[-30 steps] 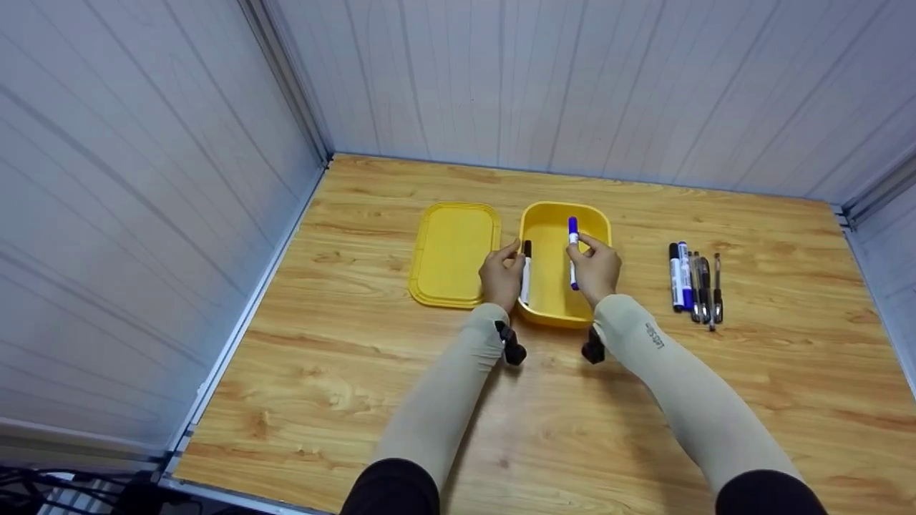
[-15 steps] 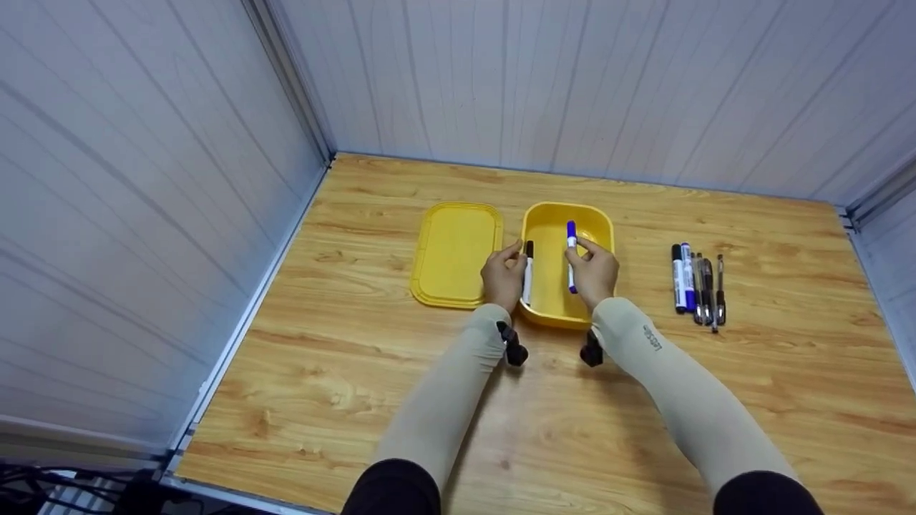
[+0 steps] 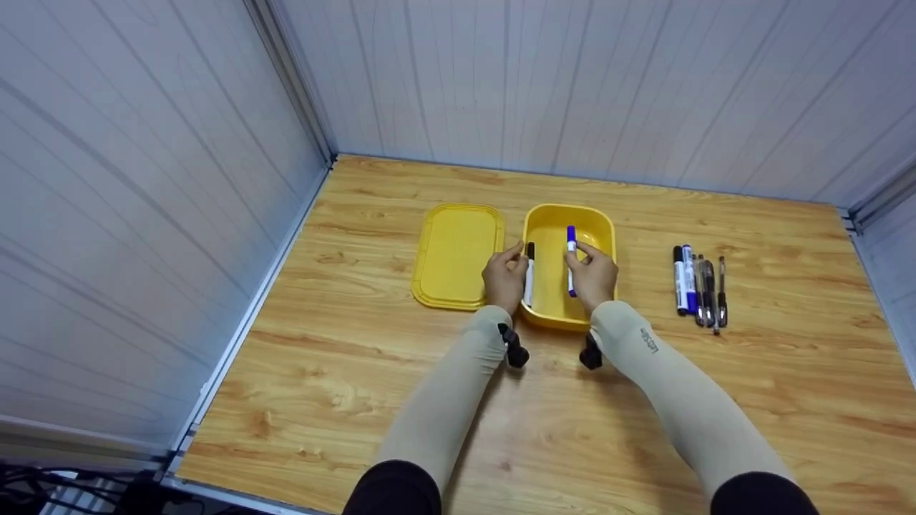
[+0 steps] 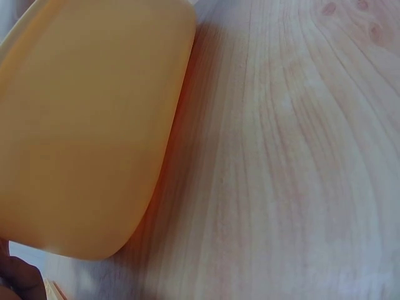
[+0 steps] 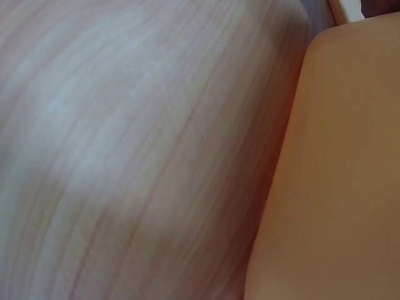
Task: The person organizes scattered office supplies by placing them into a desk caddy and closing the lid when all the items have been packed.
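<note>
My right hand (image 3: 594, 277) pinches a white marker with a blue cap (image 3: 571, 262) between thumb and fingers, above the inside of an open yellow box (image 3: 560, 322). At the left wall of the box, my left hand (image 3: 504, 280) grips the rim. Right beside its fingers, a white marker with a black cap (image 3: 529, 275) lies along the inside of that wall. In the left wrist view the box's outer wall (image 4: 94, 137) fills the left, with a bit of finger (image 4: 22, 275) low in the corner. The right wrist view mostly shows box wall (image 5: 337, 162) and tabletop.
A flat yellow lid (image 3: 459, 256) lies left of the box. To the right lie two more markers (image 3: 680, 280) and several black pens (image 3: 708, 292) in a row. Pale panel walls (image 3: 465, 79) bound the wooden table (image 3: 343, 343) at the back and sides.
My right hand has shifted slightly left and down with the blue-capped marker, which sits a little lower over the box. The left hand stays at the rim.
</note>
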Available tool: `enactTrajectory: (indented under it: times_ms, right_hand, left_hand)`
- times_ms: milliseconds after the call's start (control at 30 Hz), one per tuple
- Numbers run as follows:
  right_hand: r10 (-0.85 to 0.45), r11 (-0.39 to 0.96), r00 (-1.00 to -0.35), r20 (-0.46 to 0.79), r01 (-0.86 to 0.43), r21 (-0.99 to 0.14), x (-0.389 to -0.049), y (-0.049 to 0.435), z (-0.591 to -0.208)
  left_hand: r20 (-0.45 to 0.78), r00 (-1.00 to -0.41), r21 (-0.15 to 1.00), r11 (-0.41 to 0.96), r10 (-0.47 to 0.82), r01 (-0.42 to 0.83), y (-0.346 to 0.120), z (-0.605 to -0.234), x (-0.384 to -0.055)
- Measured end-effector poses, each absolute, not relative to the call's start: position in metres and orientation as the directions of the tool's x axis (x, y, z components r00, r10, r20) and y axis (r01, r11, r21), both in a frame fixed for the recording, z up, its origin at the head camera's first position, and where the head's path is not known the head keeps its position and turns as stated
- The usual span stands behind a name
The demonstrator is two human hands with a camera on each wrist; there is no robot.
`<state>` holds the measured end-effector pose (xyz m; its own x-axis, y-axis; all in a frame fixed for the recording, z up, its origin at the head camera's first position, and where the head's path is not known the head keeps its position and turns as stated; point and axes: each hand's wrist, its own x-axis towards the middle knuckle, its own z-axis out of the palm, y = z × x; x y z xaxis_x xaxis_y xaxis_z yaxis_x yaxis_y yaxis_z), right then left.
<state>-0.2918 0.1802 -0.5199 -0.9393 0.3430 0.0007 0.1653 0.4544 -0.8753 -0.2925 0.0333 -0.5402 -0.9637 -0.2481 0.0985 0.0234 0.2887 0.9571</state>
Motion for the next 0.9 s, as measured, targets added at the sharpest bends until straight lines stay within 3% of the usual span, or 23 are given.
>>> enactTrajectory:
  times_ms: [600, 900]
  right_hand:
    - [0.302, 0.474, -0.953, 0.013, 0.138, -0.870, -0.2959, 0.1796, -0.5273]
    - [0.300, 0.493, -0.954, -0.023, 0.176, -0.852, -0.2972, 0.1790, -0.5269]
  left_hand:
    - [0.140, -0.954, 0.940, 0.337, -0.264, 0.044, 0.0340, -0.5429, -0.2953]
    - [0.088, -0.964, 0.968, 0.252, -0.250, 0.023, 0.0357, -0.5425, -0.2944]
